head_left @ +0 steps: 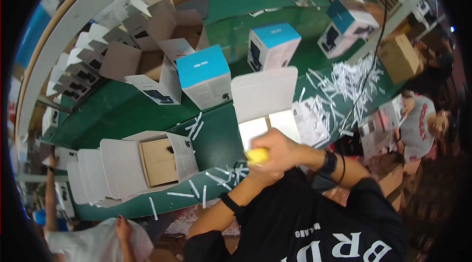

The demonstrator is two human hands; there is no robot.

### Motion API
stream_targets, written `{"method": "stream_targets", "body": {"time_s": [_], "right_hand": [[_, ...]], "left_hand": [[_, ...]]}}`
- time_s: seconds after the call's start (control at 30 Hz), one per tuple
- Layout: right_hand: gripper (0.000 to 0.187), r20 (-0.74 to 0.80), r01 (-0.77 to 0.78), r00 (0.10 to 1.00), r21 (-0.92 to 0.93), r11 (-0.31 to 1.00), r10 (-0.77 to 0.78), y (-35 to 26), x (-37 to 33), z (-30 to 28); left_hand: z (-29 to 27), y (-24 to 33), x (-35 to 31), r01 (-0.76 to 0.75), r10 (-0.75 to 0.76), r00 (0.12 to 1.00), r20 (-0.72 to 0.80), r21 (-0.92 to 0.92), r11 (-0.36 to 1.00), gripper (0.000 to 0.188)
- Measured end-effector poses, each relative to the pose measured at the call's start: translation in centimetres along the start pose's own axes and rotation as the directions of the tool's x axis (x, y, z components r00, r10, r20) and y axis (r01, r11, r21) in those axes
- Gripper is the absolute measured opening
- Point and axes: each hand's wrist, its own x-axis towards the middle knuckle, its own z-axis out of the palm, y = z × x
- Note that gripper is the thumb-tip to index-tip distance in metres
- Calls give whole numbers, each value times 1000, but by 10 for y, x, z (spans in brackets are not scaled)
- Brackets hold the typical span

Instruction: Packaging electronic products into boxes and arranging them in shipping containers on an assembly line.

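Both my hands meet in front of an open white carton point(264, 96), whose lid stands up at its far side. My right hand point(281, 147) is closed around a small yellow object point(257, 156), blurred, its kind unclear. Just below it, my left hand point(268, 176) is pressed close, its fingers mostly hidden. White panels point(284, 123) with a narrow brown gap between them show inside the carton, partly covered by my right hand. To the left lies a row of open white cartons point(124, 168), the nearest with a brown cardboard insert point(158, 162).
Closed blue-topped boxes point(204, 72) stand beyond the carton on the green table point(98, 124). Open cartons point(152, 77) crowd the far left. Shredded paper strips point(356, 82) pile at the right; a black cable point(377, 41) hangs there. Other people point(418, 124) work at both sides.
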Motion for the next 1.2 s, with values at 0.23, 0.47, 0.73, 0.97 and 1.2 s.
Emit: {"method": "stream_targets", "body": {"time_s": [0.23, 0.47, 0.73, 0.97, 1.2], "right_hand": [[38, -223, -215, 956, -89, 972, 191, 42, -68, -74], [38, -461, -172, 888, -317, 933, 7, 35, -54, -41], [37, -694, -364, 719, -360, 859, 14, 64, -89, -62], [30, -682, -262, 727, -160, 952, 85, 61, -74, -53], [30, -690, -496, 627, 6, 868, 363, 80, -91, -60]], "left_hand": [[-63, -12, 45, 343, -349, 936, 51, -360, 867, 38], [-93, -47, 50, 322, -372, 928, 10, -525, 788, 50], [-96, -64, 55, 461, -536, 843, -53, -443, 769, 68], [-78, -57, 69, 525, -550, 829, 98, -473, 708, 78], [-72, -57, 66, 515, -496, 856, 146, -335, 789, 75]]}}
